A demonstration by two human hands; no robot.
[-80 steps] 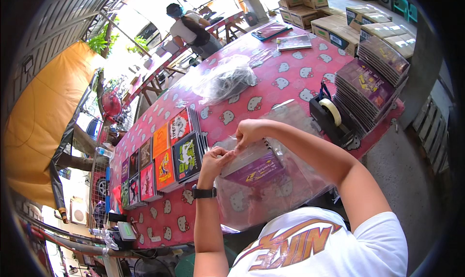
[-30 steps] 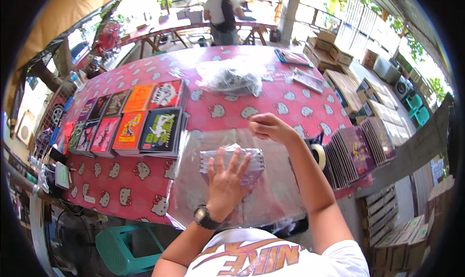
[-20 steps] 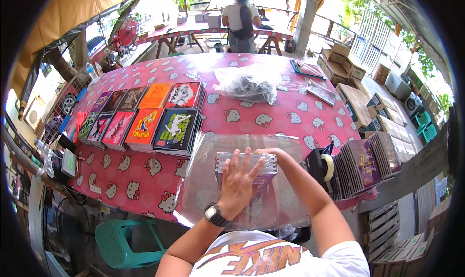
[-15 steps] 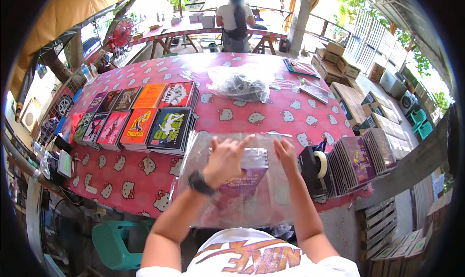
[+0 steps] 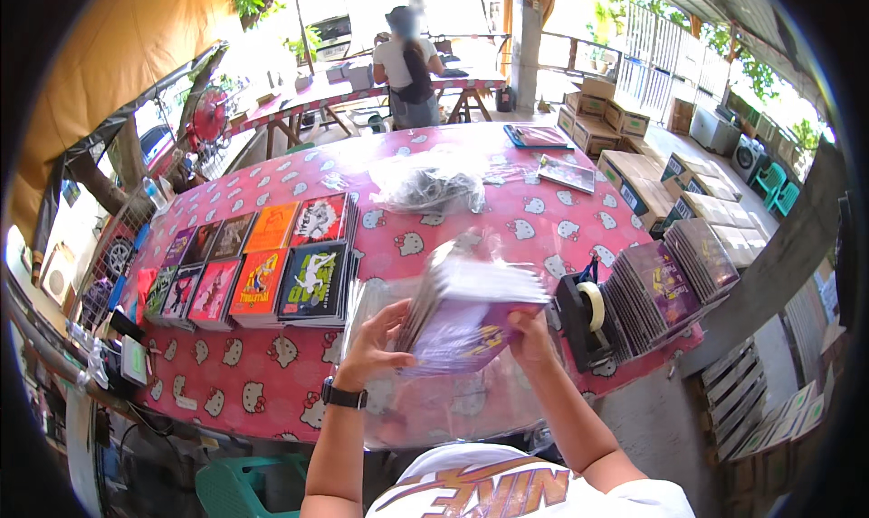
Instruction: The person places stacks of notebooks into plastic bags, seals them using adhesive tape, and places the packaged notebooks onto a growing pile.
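Note:
Between my two hands a stack of purple-covered notebooks (image 5: pixel 475 330) is raised and tilted above the table, its white page edges showing at the top. My left hand (image 5: pixel 373 344), with a dark watch on the wrist, grips its left side, thumb at the lower corner. On the right end my right hand (image 5: pixel 532 335) is closed, the thumb on the purple cover. Beneath the stack a clear plastic sheet (image 5: pixel 434 418) lies on the pink patterned tablecloth (image 5: pixel 262 373). A black tape dispenser (image 5: pixel 579 323) with a pale roll stands just right of my right hand.
Wrapped purple notebook stacks (image 5: pixel 656 287) stand at the right edge. Several piles of colourful notebooks (image 5: pixel 258 282) fill the left side. A crumpled clear plastic bag (image 5: pixel 430 190) lies farther back. Cardboard boxes (image 5: pixel 634 183) sit beyond on the right; a person (image 5: pixel 412 74) stands at a far table.
The notebook stack has been lifted and tilted off the plastic sheet. My hands, raised over it earlier with the left one spread, now hold its two sides. The view has shifted slightly.

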